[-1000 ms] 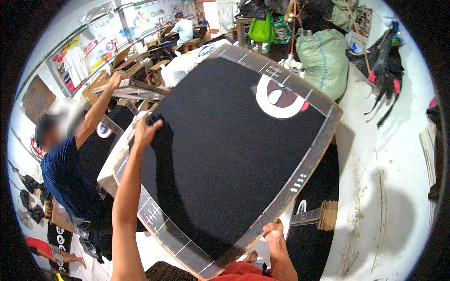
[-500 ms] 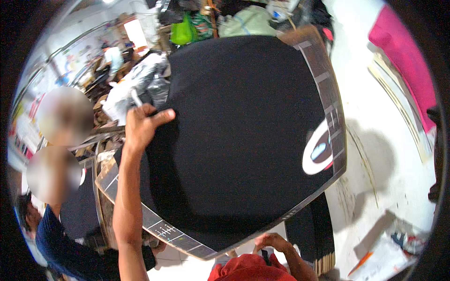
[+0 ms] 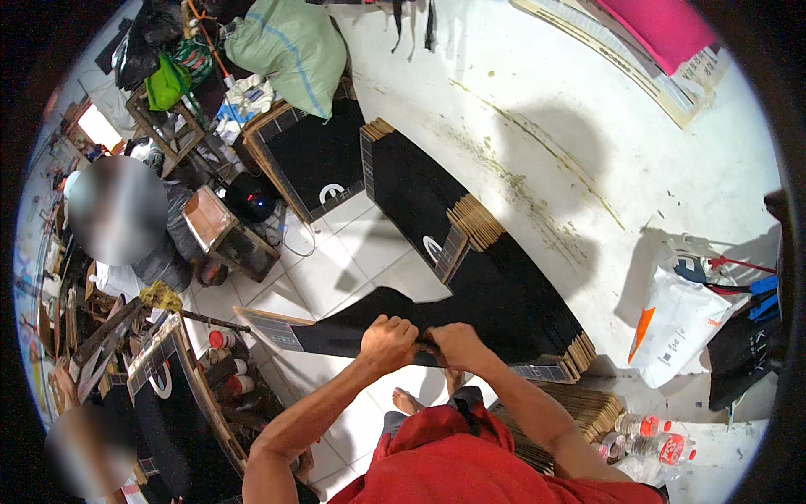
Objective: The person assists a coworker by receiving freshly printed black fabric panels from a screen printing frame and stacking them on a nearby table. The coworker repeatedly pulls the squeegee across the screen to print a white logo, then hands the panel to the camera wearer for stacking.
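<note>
A thin board covered in black cloth [image 3: 336, 326] is low in front of me, its taped, gridded end pointing left. My left hand [image 3: 389, 343] is closed over its near edge, fingers curled. Close beside it, my right hand [image 3: 456, 346] is closed at the same edge, the knuckles nearly meeting. What lies under the fingers is hidden. Just beyond my right hand, a stack of similar black boards [image 3: 520, 286] leans along the white wall; where the held board ends and the stack begins I cannot tell.
Another black board [image 3: 302, 160] stands farther back, below a pale green sack [image 3: 290, 55]. At left, a black board [image 3: 180, 428] lies near another person. Brown board edges [image 3: 546, 416] and plastic bottles [image 3: 646, 425] are at lower right, near a white bag [image 3: 676, 323].
The large black board, earlier raised before me with my left hand at its left edge, is no longer upright there. Both hands have come together low at the centre, and my view has turned.
</note>
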The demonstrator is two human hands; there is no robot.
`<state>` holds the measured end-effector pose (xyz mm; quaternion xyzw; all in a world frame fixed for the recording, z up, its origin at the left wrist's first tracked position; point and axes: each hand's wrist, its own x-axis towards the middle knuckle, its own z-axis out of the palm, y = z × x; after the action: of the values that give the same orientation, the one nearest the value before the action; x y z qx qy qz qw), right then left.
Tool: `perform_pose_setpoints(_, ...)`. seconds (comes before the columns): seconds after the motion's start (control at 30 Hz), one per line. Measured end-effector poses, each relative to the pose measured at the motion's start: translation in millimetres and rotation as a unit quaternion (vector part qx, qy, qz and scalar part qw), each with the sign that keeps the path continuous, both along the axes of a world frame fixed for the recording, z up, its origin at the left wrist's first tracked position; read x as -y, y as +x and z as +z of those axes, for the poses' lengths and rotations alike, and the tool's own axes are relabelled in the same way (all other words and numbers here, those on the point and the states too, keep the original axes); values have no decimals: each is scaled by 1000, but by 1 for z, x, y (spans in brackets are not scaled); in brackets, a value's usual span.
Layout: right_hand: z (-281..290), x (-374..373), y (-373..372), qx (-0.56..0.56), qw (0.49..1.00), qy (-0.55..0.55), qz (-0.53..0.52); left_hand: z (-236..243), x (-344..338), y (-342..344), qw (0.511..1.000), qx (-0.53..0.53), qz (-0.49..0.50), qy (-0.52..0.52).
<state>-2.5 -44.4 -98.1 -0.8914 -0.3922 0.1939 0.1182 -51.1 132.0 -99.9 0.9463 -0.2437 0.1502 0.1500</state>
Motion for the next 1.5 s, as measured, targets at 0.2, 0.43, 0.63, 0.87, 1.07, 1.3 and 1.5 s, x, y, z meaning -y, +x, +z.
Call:
perform_pose_setpoints(0.2,-110,23,0,-13,997,76,16,-54,17,-11,988,-75,120,-62)
perform_pose_setpoints(0.43,-200,72,35,-27,996,57,-69,-145,4,-93,887,-175,409,-121)
perform_pose_setpoints(0.63,-272,137,77,-15,987,-1,-158,-235,33,-233,703,-482,507,-128)
perform_pose_setpoints(0.87,-330,200,128,-7,965,-55,-257,-288,97,-321,681,-594,420,-83)
perform_pose_setpoints(1.07,-364,215,167,-11,942,-143,-304,-286,114,-281,626,-546,518,-205)
perform_pose_setpoints(1.3,-351,215,192,-15,946,-195,-259,-246,98,-199,626,-467,561,-274)
perform_pose_setpoints(1.5,-350,227,190,45,951,-191,-241,-240,101,-202,586,-468,589,-302)
